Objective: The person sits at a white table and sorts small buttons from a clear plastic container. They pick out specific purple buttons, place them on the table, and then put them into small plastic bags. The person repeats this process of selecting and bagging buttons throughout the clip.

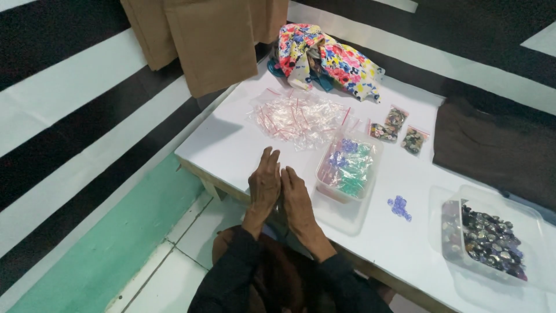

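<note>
Head view: left hand [263,185] and right hand [298,200] pressed together at table [231,145] front edge, contents hidden; clear tub [347,168] of beads just right, right hand nearer.

A smooth matt table [231,145] is seen; clear glossy plastic bags [295,116], shiny beads [492,237] and printed cloth [330,58] are laid on it.

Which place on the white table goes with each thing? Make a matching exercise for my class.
Things:
1. flowered cloth
2. pile of small clear bags
3. loose blue beads
4. tub of dark shiny stones

Places:
A. between the two tubs
B. far end, beside the brown curtain
C. right end of the table
D. middle, just in front of the flowered cloth

Pairs: 1-B, 2-D, 3-A, 4-C
</note>
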